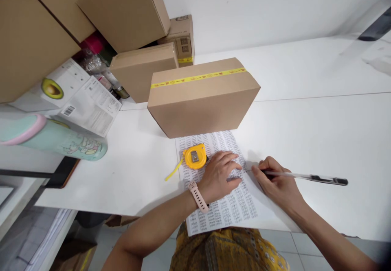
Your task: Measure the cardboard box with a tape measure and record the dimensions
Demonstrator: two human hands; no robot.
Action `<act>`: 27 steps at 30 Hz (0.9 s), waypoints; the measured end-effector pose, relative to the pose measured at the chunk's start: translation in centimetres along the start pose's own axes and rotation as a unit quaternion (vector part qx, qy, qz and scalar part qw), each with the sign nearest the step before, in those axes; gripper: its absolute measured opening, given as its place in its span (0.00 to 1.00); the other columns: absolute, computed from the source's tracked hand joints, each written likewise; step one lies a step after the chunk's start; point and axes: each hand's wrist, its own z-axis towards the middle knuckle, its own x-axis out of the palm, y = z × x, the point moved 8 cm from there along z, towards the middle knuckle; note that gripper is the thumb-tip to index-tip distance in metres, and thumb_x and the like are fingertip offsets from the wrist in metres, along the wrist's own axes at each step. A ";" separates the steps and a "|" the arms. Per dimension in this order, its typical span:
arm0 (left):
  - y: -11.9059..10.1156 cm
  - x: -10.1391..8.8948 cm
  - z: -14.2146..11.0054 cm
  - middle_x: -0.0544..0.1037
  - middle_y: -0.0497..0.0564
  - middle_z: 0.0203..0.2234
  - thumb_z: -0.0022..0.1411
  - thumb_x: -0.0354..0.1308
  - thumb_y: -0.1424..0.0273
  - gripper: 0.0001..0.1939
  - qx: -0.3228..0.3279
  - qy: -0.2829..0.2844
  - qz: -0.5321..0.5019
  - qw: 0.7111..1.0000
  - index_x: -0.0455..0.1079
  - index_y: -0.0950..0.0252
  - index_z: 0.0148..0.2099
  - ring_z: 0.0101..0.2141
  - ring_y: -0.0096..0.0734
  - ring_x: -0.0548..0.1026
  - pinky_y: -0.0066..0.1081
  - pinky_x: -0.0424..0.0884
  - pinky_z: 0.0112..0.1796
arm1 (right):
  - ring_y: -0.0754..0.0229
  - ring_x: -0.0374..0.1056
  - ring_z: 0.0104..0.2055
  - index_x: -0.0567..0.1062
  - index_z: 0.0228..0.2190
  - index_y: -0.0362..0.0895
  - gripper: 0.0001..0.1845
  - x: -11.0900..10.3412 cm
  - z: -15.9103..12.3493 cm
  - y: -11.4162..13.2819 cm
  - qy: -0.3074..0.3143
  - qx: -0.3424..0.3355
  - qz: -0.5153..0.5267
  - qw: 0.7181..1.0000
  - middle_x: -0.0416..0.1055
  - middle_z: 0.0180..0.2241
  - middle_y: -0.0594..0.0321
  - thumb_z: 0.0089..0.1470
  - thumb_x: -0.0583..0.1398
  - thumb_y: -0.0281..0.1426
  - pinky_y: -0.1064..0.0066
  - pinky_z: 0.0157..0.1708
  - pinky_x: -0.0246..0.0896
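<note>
A paper sheet (224,214) covered in columns of handwriting lies on the white table, its lower edge reaching past the table front. My left hand (222,171) rests on it with the fingers spread, a pink watch strap on the wrist. In my right hand (277,181) is a black-capped clear pen (308,177), its tip at the right side of the sheet's writing. A yellow tape measure (195,156) sits on the paper beside my left fingers, its yellow strap trailing left. Behind it stands a cardboard box (201,118) sealed with yellow printed tape, over the sheet's far end.
More cardboard boxes (146,63) are stacked at the back left. A white box with an avocado picture (91,104) and a mint bottle (76,140) stand at the left. A dark object (377,25) is at the far right.
</note>
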 end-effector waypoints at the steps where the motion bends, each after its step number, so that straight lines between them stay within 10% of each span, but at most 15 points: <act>1: 0.0 0.0 0.0 0.75 0.55 0.55 0.60 0.65 0.70 0.09 -0.001 0.001 0.000 1.000 0.74 0.64 0.44 0.58 0.41 0.68 0.46 0.64 0.61 | 0.64 0.53 0.21 0.63 0.26 0.49 0.15 0.1 0.0 0.0 0.006 0.002 0.001 1.000 0.60 0.21 0.69 0.60 0.60 0.41 0.71 0.19 0.47; 27: 0.1 -0.1 0.0 0.76 0.56 0.54 0.58 0.67 0.71 0.10 0.013 -0.012 -0.005 1.000 0.74 0.64 0.43 0.57 0.45 0.70 0.48 0.66 0.59 | 0.61 0.63 0.25 0.70 0.36 0.50 0.08 -1.6 0.5 0.3 -0.082 -0.027 -0.028 0.996 0.70 0.27 0.66 0.61 0.60 0.40 0.69 0.23 0.59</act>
